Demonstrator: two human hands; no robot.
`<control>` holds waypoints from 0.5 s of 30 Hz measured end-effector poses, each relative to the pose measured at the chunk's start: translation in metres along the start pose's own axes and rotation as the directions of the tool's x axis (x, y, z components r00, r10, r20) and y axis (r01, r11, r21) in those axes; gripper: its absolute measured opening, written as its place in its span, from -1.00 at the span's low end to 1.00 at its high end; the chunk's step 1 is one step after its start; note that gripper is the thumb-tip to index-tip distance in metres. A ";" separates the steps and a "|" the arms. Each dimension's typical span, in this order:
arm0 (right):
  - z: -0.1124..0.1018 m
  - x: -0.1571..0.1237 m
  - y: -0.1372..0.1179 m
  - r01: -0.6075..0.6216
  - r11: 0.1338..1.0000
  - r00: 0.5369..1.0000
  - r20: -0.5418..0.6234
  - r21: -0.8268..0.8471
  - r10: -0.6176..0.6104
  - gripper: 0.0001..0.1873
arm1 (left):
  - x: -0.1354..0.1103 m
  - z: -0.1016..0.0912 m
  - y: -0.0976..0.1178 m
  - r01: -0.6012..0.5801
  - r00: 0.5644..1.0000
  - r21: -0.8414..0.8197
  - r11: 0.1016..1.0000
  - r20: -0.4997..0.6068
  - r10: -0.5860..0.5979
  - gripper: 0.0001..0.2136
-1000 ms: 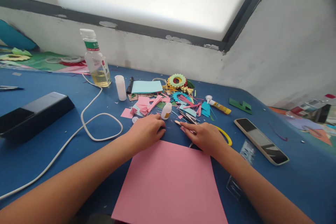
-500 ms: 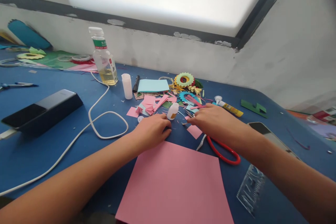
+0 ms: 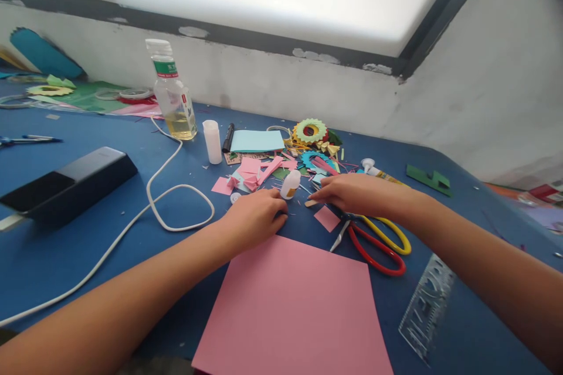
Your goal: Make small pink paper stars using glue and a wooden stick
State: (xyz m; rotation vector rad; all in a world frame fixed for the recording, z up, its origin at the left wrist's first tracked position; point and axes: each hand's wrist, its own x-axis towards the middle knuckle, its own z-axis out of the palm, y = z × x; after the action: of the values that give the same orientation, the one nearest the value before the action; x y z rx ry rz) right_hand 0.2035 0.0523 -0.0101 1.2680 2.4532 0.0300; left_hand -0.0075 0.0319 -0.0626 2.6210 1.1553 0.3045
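Observation:
My left hand [image 3: 259, 214] rests on the table at the far edge of a pink paper sheet [image 3: 292, 304], fingers loosely bent, thumb apart, holding nothing I can see. Just beyond its fingertips stands a small white bottle [image 3: 291, 184] with a yellowish label. My right hand [image 3: 343, 192] is closed at the fingertips around a small flat wooden stick [image 3: 311, 203], whose pale end pokes out to the left. Below that hand lie scissors [image 3: 378, 252] with red and yellow handles, and a small pink paper square [image 3: 327, 218]. Part of the stick is hidden by my fingers.
Paper scraps [image 3: 250, 173], notched paper rings [image 3: 310, 130] and a light blue pad [image 3: 257, 141] lie behind the hands. A drink bottle [image 3: 175, 99], white tube [image 3: 213, 142], white cable [image 3: 152, 196] and black device [image 3: 83, 181] are left. A clear stencil ruler [image 3: 426, 307] lies right.
My right hand has shifted slightly, with its fingertips now at the wooden stick, which has turned. The yellow scissor handle now shows. My left hand has stayed in place.

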 end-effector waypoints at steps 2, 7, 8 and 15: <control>0.011 -0.005 -0.001 -0.025 1.000 0.999 -0.030 0.005 0.025 -0.61 | 0.000 0.000 0.000 0.001 1.000 0.001 1.000 -0.004 -0.001 -0.79; 0.041 -0.015 -0.020 -0.166 0.986 0.978 -0.123 0.015 0.167 -0.60 | 0.001 0.001 -0.001 -0.007 1.000 -0.003 1.000 -0.009 0.007 -0.78; 0.044 -0.016 -0.025 -0.196 0.981 0.971 -0.135 0.018 0.196 -0.59 | 0.001 0.002 -0.001 -0.008 1.000 -0.003 1.000 -0.009 0.008 -0.78; 0.045 -0.023 -0.040 -0.262 0.963 0.954 -0.136 0.062 0.268 -0.61 | 0.000 0.002 -0.001 -0.022 1.000 0.002 1.000 -0.012 0.022 -0.78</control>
State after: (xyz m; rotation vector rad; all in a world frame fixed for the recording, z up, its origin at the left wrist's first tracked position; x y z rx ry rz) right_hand 0.1994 0.0039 -0.0525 1.6599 2.3926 0.1445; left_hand -0.0079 0.0325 -0.0647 2.6387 1.1321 0.3235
